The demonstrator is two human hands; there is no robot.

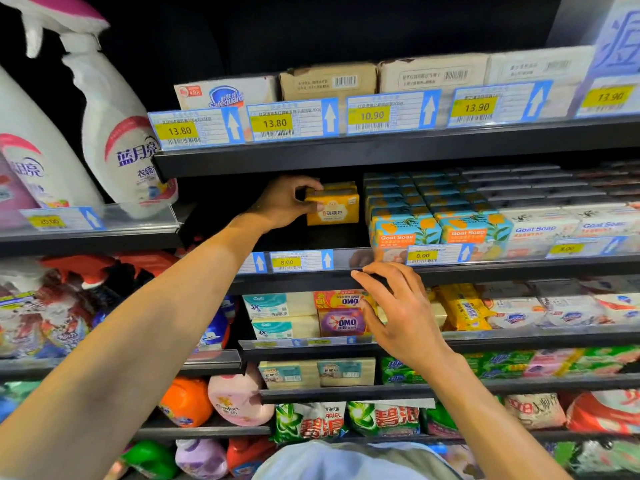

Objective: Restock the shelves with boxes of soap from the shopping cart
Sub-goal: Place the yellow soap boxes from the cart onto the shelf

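Nearest to us, the right hand (398, 306) is out in front of the lower shelves; fingers spread and nearly straight, fingertips touching the front rail (485, 271) of the middle shelf; it holds nothing.

Further in, the left hand (280, 204) reaches over that rail, above the 8.00 price tag (287, 262), into the bay under the upper shelf (311, 157); thumb on top, fingers curled round the left end of the yellow soap box (334, 206), so the grip is closed on the box.

Key relation: the box lies to the right of the grip; long axis runs left-right along the shelf, printed face towards us; it appears to sit on or just above the shelf floor, we cannot tell which.

Just beyond its right end stands the stack of Goat Soap boxes (405, 230), near but apart, with a dark gap between; bare shelf shows in front of the box and to its left.

Judgement: the left hand is the working one and far nearer; any squaring-up calls for a push rightwards or back; risk is knocking the neighbouring stack.

The shopping cart is not in view.
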